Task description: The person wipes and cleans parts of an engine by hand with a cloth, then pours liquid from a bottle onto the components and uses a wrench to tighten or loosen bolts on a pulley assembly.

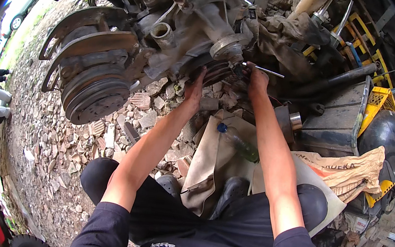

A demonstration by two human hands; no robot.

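Note:
A greasy mechanical assembly of dark metal [185, 18] fills the top of the view. On its underside is a ribbed round part [217, 72], in deep shadow. My left hand [194, 87] is pressed to the left side of that part, its fingers curled up around the edge and partly hidden. To the right of it, my right hand [257, 81] is closed around a slim shiny metal rod [275, 74], which points out to the right. What the rod's inner end touches is too dark to make out.
Left of the hands hangs a large disc-shaped hub [95, 93]. Broken rubble [101, 146] covers the ground. Between my forearms a plastic bottle [239, 143] lies on a beige sheet [206, 169]. A dark bin [331, 120], a paper sack [349, 172] and yellow crates [380, 104] stand right.

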